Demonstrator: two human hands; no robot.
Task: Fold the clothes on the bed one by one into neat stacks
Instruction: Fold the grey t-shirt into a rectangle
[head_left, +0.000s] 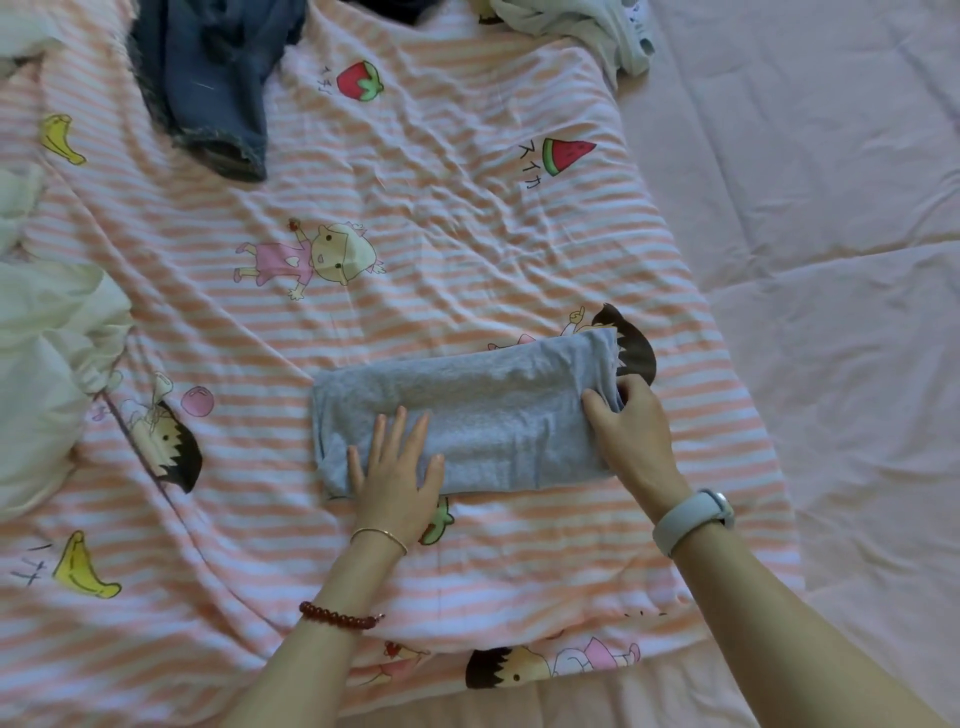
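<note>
Her left hand (397, 470) presses flat, fingers spread, on the folded grey garment (467, 415); her right hand (631, 423) has its grip closed, pinching the garment's end.

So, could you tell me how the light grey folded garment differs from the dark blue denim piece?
The light grey folded garment is a flat, tidy strip; the dark blue denim piece lies crumpled. The left hand presses the grey one and the right hand grips its end; the denim lies untouched. Both rest on the striped cartoon blanket.
</note>
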